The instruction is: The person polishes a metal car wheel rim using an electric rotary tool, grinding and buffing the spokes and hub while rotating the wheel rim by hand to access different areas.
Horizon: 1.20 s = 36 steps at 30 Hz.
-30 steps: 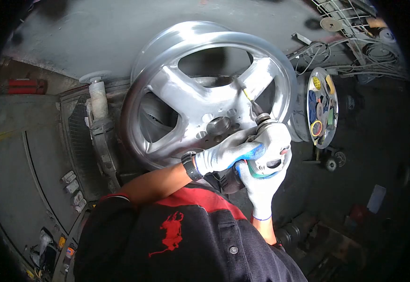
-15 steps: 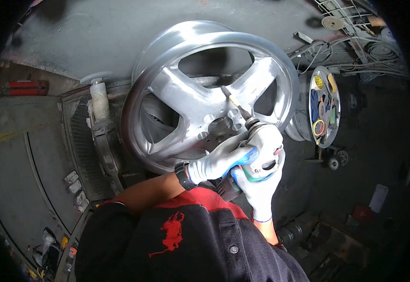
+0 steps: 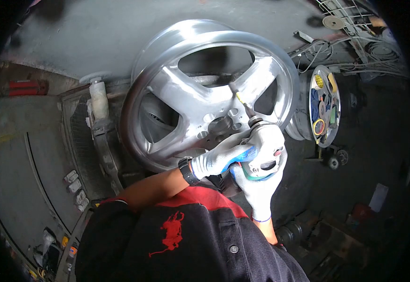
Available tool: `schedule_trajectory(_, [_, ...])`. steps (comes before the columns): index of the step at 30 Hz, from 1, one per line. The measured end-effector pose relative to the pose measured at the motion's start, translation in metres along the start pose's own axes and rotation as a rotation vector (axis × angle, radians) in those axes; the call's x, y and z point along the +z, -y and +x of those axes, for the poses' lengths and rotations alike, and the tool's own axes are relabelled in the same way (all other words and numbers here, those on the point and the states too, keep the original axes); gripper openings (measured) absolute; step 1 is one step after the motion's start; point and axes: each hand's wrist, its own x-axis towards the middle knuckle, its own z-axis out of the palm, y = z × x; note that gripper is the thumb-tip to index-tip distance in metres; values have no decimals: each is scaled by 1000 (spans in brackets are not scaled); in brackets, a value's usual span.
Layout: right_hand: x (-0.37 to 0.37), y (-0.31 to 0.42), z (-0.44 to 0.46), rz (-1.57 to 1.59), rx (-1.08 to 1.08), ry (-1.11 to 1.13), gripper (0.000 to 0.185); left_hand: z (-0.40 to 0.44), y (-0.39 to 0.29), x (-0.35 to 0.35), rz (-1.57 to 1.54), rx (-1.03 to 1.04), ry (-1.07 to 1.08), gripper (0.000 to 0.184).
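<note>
A shiny silver wheel rim (image 3: 181,89) with several spokes fills the middle of the view. Both hands wear white gloves with blue palms and are closed on a power tool (image 3: 266,165). My left hand (image 3: 226,155) wraps the tool's neck from the left, a black watch at its wrist. My right hand (image 3: 264,188) grips the body from the right and below. From the tool's head a thin bit (image 3: 243,101) with a yellow band points up and left, its tip at the spokes above the hub hole; whether it touches is unclear.
A second rim (image 3: 337,108) at the right holds tape and small items. Cables (image 3: 374,66) and a wire rack (image 3: 346,14) are at the upper right. A wrapped cylindrical machine part (image 3: 99,101) stands left of the wheel. A red object (image 3: 26,88) lies far left.
The tool, held in both hands, has shifted slightly left overall. Its bit swung left across the spoke junction, then partly back right. Both hands kept their grip.
</note>
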Motion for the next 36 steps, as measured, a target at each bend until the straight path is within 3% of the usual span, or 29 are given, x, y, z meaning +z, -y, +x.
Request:
schedule_trajectory(4, [1,1,0,16,5,-48,109,5,-7,5,29,-13,70,59])
schedule_trajectory(11, [0,-3,-2,0,11,62,110,-10,-7,8,103,69,-35,56])
schedule_trajectory(14, [-3,-6,-1,78,22,82,111,-9,-20,15,312,-17,-51,69])
schedule_trajectory(16, [-3,-5,2,112,19,2,101,-4,-17,17,185,-97,-75,65])
schedule_trajectory(19, [-6,-7,9,21,-41,-43,103,10,-20,14,244,-63,-10,64])
schedule_trajectory(23, [-1,-6,15,-27,-128,-111,105,20,-16,9,-80,-79,104,69])
schedule_trajectory(27, [2,-2,9,-17,-85,-61,110,12,-3,-1,-183,-76,52,70])
schedule_trajectory(28, [3,-3,7,-35,-89,-54,110,8,-3,2,-106,-1,25,55])
schedule_trajectory(32, [7,-2,1,-47,-37,-3,110,-3,8,-12,138,34,-31,55])
schedule_trajectory(36, [2,-1,5,-19,-126,29,103,-11,-4,6,-5,63,-69,54])
